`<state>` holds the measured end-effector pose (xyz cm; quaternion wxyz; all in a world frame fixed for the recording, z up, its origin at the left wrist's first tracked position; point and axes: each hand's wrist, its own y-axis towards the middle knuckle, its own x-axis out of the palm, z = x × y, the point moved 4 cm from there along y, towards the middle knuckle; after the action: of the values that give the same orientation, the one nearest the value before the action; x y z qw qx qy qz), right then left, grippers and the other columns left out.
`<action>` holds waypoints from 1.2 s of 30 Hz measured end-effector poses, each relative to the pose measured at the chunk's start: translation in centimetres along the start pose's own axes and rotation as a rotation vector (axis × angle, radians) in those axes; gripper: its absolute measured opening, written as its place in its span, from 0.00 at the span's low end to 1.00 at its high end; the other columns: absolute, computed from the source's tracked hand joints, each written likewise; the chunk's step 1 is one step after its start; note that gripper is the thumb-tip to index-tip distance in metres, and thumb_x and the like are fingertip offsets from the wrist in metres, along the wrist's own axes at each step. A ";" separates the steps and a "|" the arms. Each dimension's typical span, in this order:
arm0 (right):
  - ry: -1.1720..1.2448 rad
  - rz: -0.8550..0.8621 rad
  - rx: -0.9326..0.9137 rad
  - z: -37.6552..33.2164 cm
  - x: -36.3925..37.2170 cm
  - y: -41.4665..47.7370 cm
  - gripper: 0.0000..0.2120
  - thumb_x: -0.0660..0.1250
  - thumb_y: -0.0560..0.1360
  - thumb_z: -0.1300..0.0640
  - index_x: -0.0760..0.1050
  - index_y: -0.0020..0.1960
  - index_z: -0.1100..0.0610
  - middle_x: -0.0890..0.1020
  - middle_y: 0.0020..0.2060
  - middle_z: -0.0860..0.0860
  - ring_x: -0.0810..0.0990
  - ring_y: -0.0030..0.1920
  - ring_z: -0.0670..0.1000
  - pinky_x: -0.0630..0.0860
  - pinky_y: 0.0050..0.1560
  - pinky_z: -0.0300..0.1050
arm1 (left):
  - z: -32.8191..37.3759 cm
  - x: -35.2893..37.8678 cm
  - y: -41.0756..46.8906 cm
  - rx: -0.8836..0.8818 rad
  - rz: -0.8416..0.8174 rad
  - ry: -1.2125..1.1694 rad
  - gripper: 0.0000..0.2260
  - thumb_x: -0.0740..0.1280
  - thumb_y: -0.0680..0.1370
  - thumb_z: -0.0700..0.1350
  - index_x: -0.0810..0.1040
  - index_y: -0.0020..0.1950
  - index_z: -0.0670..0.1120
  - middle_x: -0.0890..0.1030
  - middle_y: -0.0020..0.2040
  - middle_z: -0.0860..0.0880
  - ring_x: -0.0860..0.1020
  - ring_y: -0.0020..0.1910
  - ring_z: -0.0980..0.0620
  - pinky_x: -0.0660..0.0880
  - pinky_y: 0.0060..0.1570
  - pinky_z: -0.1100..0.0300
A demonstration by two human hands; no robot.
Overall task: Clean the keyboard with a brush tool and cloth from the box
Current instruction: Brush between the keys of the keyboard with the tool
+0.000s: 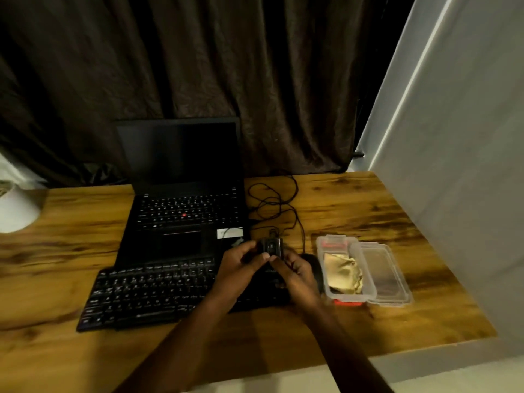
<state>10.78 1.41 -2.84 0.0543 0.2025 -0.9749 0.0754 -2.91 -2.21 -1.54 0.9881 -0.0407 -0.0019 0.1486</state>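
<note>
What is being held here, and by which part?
A small dark tool, held between both hands: left hand at its left side, right hand at its lower right.

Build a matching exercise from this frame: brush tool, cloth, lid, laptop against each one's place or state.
Things:
1. brush tool
2. cloth
3. lid
4. laptop

Places or states:
A. inside the open box
B. open, screen dark, behind the keyboard
C. held by left hand and right hand
D. off, lying right of the box

Pairs: 1-C, 2-A, 3-D, 4-B
</note>
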 end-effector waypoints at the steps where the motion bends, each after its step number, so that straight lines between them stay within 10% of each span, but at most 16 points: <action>1: -0.001 -0.003 -0.005 0.0 1.0 0.0 0.11 0.64 0.81 0.59 0.79 0.61 0.56 0.85 0.53 0.54 0.84 0.54 0.52 0.81 0.51 0.48 | -0.1 -0.8 -0.2 -0.015 0.016 -0.009 0.11 0.70 0.78 0.37 0.82 0.55 0.52 0.85 0.52 0.52 0.82 0.54 0.56 0.78 0.56 0.60; 10: -0.063 -0.014 -0.071 1.7 11.6 0.5 0.13 0.64 0.81 0.51 0.81 0.49 0.60 0.83 0.45 0.60 0.82 0.49 0.62 0.77 0.48 0.54 | -1.2 -11.2 -1.9 0.002 0.073 -0.035 0.14 0.70 0.78 0.36 0.82 0.62 0.46 0.85 0.55 0.51 0.82 0.57 0.53 0.78 0.59 0.55; 16: -0.081 0.083 -0.020 2.3 19.3 0.6 0.13 0.66 0.79 0.50 0.82 0.46 0.59 0.84 0.42 0.56 0.82 0.43 0.50 0.76 0.45 0.45 | -1.4 -18.1 -2.4 0.047 0.090 -0.022 0.16 0.70 0.76 0.33 0.82 0.59 0.50 0.85 0.54 0.52 0.82 0.56 0.54 0.77 0.58 0.59; 27: -0.361 -0.064 -0.027 0.7 26.2 3.1 0.11 0.72 0.75 0.55 0.78 0.57 0.52 0.83 0.49 0.54 0.85 0.43 0.51 0.82 0.36 0.48 | -3.1 -29.1 -1.2 0.161 0.100 0.274 0.07 0.75 0.75 0.42 0.83 0.52 0.49 0.84 0.49 0.55 0.81 0.48 0.63 0.78 0.55 0.58; 32: -0.708 -0.115 -0.090 -0.3 27.2 4.8 0.16 0.77 0.70 0.58 0.76 0.55 0.52 0.80 0.48 0.48 0.82 0.43 0.46 0.80 0.40 0.39 | -3.7 -34.5 -3.1 0.170 0.078 0.569 0.27 0.67 0.71 0.62 0.78 0.66 0.48 0.78 0.60 0.54 0.77 0.57 0.57 0.75 0.55 0.60; 36: -0.820 -0.145 -0.168 -0.6 29.3 5.5 0.20 0.80 0.67 0.58 0.75 0.54 0.53 0.80 0.47 0.47 0.81 0.42 0.41 0.77 0.38 0.32 | -5.3 -36.6 -5.4 0.033 -0.161 0.541 0.45 0.75 0.66 0.67 0.56 0.77 0.62 0.64 0.71 0.61 0.65 0.69 0.59 0.67 0.62 0.65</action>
<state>-18.15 -4.87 1.06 -0.3166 0.2789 -0.9016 -0.0951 -36.20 -18.50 -6.03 0.9619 -0.0623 0.2610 0.0533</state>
